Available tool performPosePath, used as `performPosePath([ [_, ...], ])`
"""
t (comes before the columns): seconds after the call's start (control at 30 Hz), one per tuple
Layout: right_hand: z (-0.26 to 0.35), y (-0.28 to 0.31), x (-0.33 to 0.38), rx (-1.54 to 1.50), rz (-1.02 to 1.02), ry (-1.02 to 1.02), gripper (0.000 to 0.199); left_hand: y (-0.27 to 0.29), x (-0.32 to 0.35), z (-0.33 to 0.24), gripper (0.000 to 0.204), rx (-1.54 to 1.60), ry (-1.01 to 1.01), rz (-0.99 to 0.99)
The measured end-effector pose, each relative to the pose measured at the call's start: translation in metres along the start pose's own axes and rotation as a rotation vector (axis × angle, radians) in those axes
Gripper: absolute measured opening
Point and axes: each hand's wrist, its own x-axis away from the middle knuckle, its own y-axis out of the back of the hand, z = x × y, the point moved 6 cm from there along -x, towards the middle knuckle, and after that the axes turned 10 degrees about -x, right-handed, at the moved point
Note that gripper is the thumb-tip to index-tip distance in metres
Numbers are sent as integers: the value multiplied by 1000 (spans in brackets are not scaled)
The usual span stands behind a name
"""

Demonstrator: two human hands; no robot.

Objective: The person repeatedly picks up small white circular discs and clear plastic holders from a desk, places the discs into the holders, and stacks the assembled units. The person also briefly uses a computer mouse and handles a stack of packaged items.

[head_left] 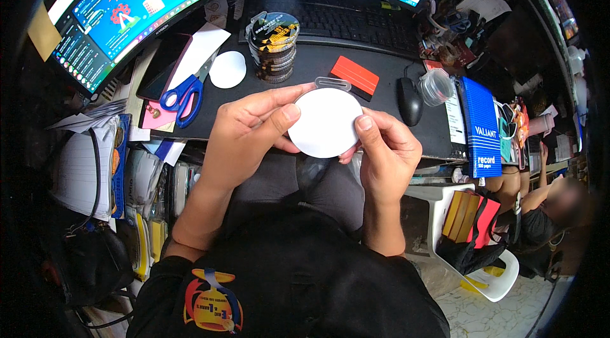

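Observation:
Both my hands hold a round medal (pixel 326 123) over the front edge of the desk. Its white face points up, and a slotted loop sticks out at its far side. My left hand (pixel 251 128) grips the left rim, thumb on top and fingers partly hidden beneath. At the right rim, my right hand (pixel 389 142) pinches it with the thumb near the edge. Beyond it stands a stack of printed medals (pixel 274 48). A white paper circle (pixel 227 69) lies left of the stack. Just past the held medal is a red squeegee-like piece (pixel 356 76) with a dark edge.
Blue-handled scissors (pixel 184 100) and a phone (pixel 164 68) lie at the left. A black mouse (pixel 410 99), clear round discs (pixel 437 89) and a blue record book (pixel 481 125) are at the right. Behind is a keyboard (pixel 356 25). Another person (pixel 540 217) is beyond a white chair (pixel 502 281).

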Motion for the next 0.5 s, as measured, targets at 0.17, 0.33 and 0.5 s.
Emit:
performPosePath([
  [0.17,4,-1,2,53,17,37,17,0,3,-3,35,4,-40,3],
  [0.33,8,-2,4,38,30,74,17,0,5,-5,34,11,-59,3],
  [0.5,12,-3,7,71,37,112,17,0,9,-10,33,1,-101,19],
])
